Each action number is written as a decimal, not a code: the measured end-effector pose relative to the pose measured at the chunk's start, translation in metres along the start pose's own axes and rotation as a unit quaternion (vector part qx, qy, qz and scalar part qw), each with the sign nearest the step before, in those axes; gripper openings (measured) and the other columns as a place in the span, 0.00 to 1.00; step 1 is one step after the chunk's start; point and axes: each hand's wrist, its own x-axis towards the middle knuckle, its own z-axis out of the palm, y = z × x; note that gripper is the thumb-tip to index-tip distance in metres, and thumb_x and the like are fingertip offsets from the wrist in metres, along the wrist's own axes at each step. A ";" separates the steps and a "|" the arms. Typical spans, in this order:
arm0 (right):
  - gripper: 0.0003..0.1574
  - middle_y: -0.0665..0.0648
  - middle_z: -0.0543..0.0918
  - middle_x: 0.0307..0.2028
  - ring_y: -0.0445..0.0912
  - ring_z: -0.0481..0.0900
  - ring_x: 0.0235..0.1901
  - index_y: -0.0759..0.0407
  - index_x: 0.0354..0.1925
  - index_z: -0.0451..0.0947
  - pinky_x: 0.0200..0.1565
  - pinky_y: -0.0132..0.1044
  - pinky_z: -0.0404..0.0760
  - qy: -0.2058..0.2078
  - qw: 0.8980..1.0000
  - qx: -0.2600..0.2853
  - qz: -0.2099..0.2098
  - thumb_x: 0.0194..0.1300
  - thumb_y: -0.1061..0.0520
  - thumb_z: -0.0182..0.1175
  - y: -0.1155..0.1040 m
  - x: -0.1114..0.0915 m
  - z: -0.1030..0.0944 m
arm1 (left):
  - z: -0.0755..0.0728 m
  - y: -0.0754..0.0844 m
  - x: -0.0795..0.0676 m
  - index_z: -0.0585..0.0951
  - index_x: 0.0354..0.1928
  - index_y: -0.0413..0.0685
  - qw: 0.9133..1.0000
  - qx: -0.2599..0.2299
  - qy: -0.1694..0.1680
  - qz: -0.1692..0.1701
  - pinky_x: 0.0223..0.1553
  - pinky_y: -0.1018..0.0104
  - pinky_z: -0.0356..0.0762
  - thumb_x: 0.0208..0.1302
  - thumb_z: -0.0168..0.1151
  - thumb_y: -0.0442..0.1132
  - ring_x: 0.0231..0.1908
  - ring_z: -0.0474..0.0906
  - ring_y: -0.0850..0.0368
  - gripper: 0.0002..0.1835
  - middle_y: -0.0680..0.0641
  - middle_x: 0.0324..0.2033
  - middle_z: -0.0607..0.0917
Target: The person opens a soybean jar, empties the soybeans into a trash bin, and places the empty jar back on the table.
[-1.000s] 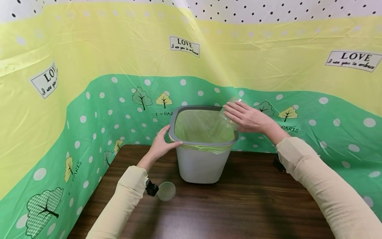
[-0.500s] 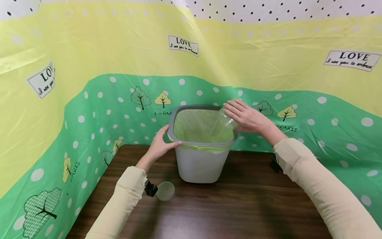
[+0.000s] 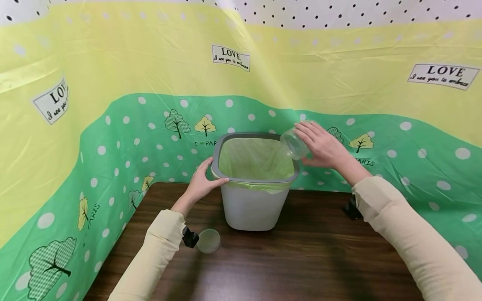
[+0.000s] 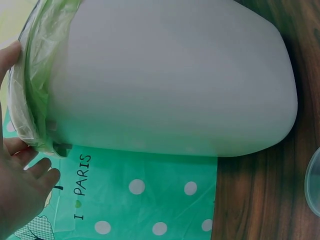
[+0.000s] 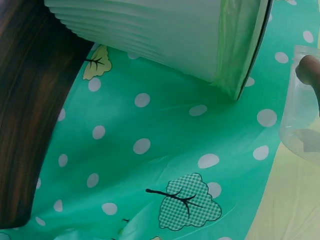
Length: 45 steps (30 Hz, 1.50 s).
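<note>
A light grey trash bin (image 3: pixel 254 207) with a dark grey rim stands on the table, lined with a thin green bag (image 3: pixel 248 161) folded over its edge. At its left corner my left hand (image 3: pixel 200 184) grips the rim, thumb in front and fingers along the side. My right hand (image 3: pixel 320 144) holds a clear plastic jar (image 3: pixel 293 144), tilted, above the bin's right edge. No contents can be made out in the jar. In the right wrist view, only a thumb shows against the jar (image 5: pixel 297 110). A round clear lid (image 3: pixel 209 241) lies on the table by the left wrist.
The dark wood table (image 3: pixel 263 267) reaches back to a hanging green and yellow curtain (image 3: pixel 180 159), close behind the bin and along the left side. Black wrist cameras sit under both forearms.
My right hand has shifted right with the jar, which has turned and moved slightly away from the bin's opening. My left hand keeps its grip on the rim.
</note>
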 end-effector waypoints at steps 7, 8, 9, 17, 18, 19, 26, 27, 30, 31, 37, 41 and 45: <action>0.57 0.70 0.68 0.56 0.62 0.65 0.56 0.72 0.58 0.62 0.61 0.51 0.59 0.043 0.994 0.035 0.093 0.28 0.51 0.69 0.002 -0.019 -0.006 | 0.000 0.000 0.000 0.53 0.70 0.52 1.000 -0.003 0.000 0.001 0.62 0.46 0.52 0.46 0.67 0.60 0.68 0.45 0.51 0.52 0.49 0.68 0.53; 0.56 0.70 0.67 0.57 0.62 0.64 0.57 0.72 0.58 0.61 0.62 0.50 0.59 0.047 0.992 0.044 0.108 0.31 0.48 0.68 0.001 -0.023 -0.007 | 0.000 0.000 0.000 0.53 0.70 0.52 1.000 -0.005 -0.001 0.000 0.63 0.47 0.52 0.46 0.67 0.59 0.68 0.45 0.51 0.52 0.49 0.68 0.52; 0.56 0.69 0.67 0.57 0.62 0.64 0.57 0.71 0.58 0.61 0.61 0.50 0.59 0.053 0.990 0.052 0.122 0.35 0.45 0.68 0.000 -0.027 -0.008 | 0.001 0.000 0.000 0.52 0.70 0.52 1.000 -0.007 -0.001 -0.001 0.63 0.47 0.52 0.46 0.67 0.59 0.68 0.45 0.51 0.51 0.49 0.68 0.52; 0.59 0.70 0.66 0.58 0.64 0.65 0.54 0.66 0.63 0.57 0.47 0.60 0.69 0.059 0.964 0.093 0.243 0.37 0.43 0.66 -0.010 -0.055 -0.014 | 0.002 -0.001 0.000 0.52 0.70 0.51 1.000 -0.014 -0.004 0.002 0.63 0.46 0.51 0.48 0.67 0.57 0.68 0.45 0.50 0.51 0.48 0.69 0.52; 0.59 0.70 0.66 0.58 0.65 0.66 0.53 0.66 0.64 0.56 0.46 0.61 0.69 0.059 0.959 0.096 0.260 0.36 0.43 0.67 -0.012 -0.059 -0.013 | 0.002 0.000 0.000 0.52 0.70 0.51 1.000 -0.014 -0.003 0.002 0.63 0.46 0.51 0.48 0.67 0.57 0.68 0.45 0.50 0.51 0.48 0.68 0.52; 0.60 0.70 0.66 0.58 0.65 0.66 0.52 0.66 0.64 0.56 0.45 0.61 0.69 0.062 0.954 0.101 0.275 0.36 0.45 0.68 -0.015 -0.063 -0.013 | 0.002 0.000 0.000 0.52 0.70 0.51 1.000 -0.013 -0.002 0.003 0.63 0.46 0.51 0.48 0.67 0.57 0.68 0.45 0.50 0.51 0.48 0.68 0.52; 0.64 0.72 0.68 0.54 0.66 0.68 0.47 0.63 0.64 0.57 0.38 0.61 0.68 0.090 0.918 0.144 0.357 0.26 0.62 0.75 -0.034 -0.089 -0.007 | 0.004 -0.001 -0.001 0.51 0.70 0.53 1.000 -0.005 0.000 0.001 0.63 0.44 0.48 0.48 0.65 0.60 0.68 0.42 0.49 0.51 0.49 0.69 0.51; 0.64 0.73 0.68 0.54 0.66 0.68 0.47 0.62 0.64 0.57 0.38 0.60 0.67 0.092 0.915 0.147 0.364 0.26 0.63 0.75 -0.036 -0.094 -0.005 | 0.004 -0.002 -0.001 0.51 0.70 0.54 1.000 -0.005 0.001 0.002 0.63 0.44 0.48 0.48 0.65 0.60 0.68 0.42 0.49 0.51 0.49 0.69 0.51; 0.64 0.73 0.68 0.53 0.66 0.68 0.46 0.61 0.65 0.56 0.38 0.60 0.66 0.093 0.906 0.151 0.384 0.27 0.65 0.75 -0.042 -0.107 0.000 | 0.004 -0.003 -0.001 0.51 0.70 0.54 1.000 -0.007 0.004 0.004 0.63 0.43 0.48 0.47 0.65 0.60 0.68 0.43 0.49 0.52 0.49 0.69 0.51; 0.64 0.73 0.68 0.53 0.66 0.68 0.46 0.61 0.65 0.56 0.37 0.59 0.65 0.093 0.903 0.152 0.391 0.28 0.65 0.75 -0.045 -0.111 0.001 | 0.004 -0.003 -0.001 0.51 0.70 0.54 1.000 -0.007 0.005 0.005 0.63 0.43 0.48 0.47 0.65 0.61 0.68 0.43 0.49 0.52 0.48 0.69 0.51; 0.60 0.71 0.68 0.53 0.65 0.67 0.46 0.61 0.64 0.57 0.38 0.58 0.65 0.102 0.872 0.156 0.453 0.31 0.64 0.74 -0.063 -0.135 0.015 | 0.004 -0.002 -0.001 0.51 0.70 0.54 1.000 -0.010 0.003 0.005 0.62 0.43 0.49 0.48 0.66 0.60 0.68 0.42 0.49 0.51 0.48 0.69 0.51; 0.58 0.70 0.69 0.52 0.63 0.68 0.47 0.63 0.62 0.59 0.41 0.56 0.65 0.114 0.842 0.164 0.502 0.31 0.64 0.74 -0.081 -0.156 0.031 | 0.004 -0.002 -0.001 0.51 0.70 0.53 1.000 -0.012 0.006 0.005 0.62 0.44 0.49 0.49 0.66 0.58 0.68 0.43 0.49 0.50 0.48 0.69 0.51; 0.57 0.70 0.68 0.53 0.62 0.67 0.49 0.65 0.62 0.59 0.43 0.55 0.64 0.117 0.820 0.172 0.534 0.32 0.64 0.74 -0.099 -0.174 0.046 | 0.004 -0.002 -0.001 0.51 0.70 0.52 1.000 -0.011 0.009 0.009 0.63 0.44 0.50 0.49 0.66 0.57 0.68 0.44 0.49 0.50 0.48 0.68 0.52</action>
